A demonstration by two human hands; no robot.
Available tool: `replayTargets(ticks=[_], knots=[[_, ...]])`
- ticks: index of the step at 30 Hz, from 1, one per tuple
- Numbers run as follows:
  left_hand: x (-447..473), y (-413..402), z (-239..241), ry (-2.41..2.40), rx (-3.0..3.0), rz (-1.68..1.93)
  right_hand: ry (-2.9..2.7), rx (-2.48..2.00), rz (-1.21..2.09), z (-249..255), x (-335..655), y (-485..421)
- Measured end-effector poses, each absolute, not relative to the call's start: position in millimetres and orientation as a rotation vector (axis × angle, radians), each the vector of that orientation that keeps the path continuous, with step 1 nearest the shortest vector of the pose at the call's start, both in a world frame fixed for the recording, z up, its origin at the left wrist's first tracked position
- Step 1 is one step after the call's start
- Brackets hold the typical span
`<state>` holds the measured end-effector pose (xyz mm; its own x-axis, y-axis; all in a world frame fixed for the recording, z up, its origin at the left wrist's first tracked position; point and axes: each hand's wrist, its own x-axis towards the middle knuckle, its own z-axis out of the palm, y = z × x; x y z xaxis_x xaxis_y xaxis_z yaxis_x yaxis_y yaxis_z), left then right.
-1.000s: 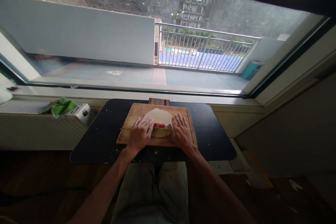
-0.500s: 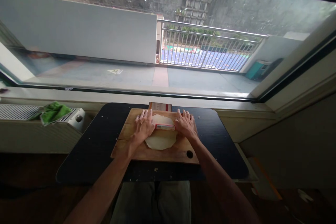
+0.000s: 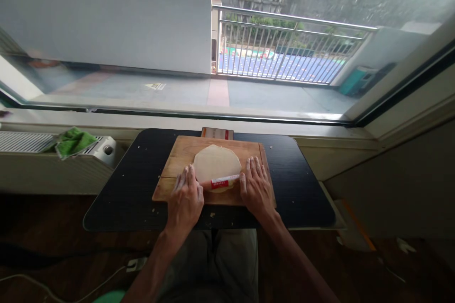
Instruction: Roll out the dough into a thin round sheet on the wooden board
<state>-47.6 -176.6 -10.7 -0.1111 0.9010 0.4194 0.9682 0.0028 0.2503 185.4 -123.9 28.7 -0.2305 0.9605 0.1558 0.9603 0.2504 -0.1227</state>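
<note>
A flat round sheet of pale dough [image 3: 216, 163] lies on a wooden cutting board [image 3: 181, 154] on a small black table [image 3: 138, 184]. A rolling pin with a red and white label [image 3: 221, 182] lies across the dough's near edge. My left hand [image 3: 185, 196] rests flat on the pin's left end, fingers stretched out. My right hand [image 3: 256, 189] lies flat on its right end, fingers also stretched out. Both palms press down on the pin.
A red and white box [image 3: 217, 132] stands behind the board against the window sill. A green cloth [image 3: 73, 142] lies on a white radiator [image 3: 35, 144] at the left. A large window looks onto a balcony with a railing. Crumbs dot the table.
Both hands have pulled the rolling pin from the far part of the dough back to its near edge. The camera has shifted slightly.
</note>
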Motion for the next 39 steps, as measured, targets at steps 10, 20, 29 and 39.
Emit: replayTargets(ticks=[10,20,29,39], knots=[[-66,-101,0,-2.1,-2.081,-0.647,-2.361,-1.777,-0.05,32,176,-84],[-81,-63,2,-2.009,-2.266,-0.415,-2.377,-1.802,-0.005,35,171,-65],[-72,-140,-3,-1.969,-2.28,-0.452,-2.328,-1.814,-0.006,35,175,-136],[-74,-102,0,-1.99,-2.28,-0.478,-2.281,-1.852,0.006,33,168,-110]])
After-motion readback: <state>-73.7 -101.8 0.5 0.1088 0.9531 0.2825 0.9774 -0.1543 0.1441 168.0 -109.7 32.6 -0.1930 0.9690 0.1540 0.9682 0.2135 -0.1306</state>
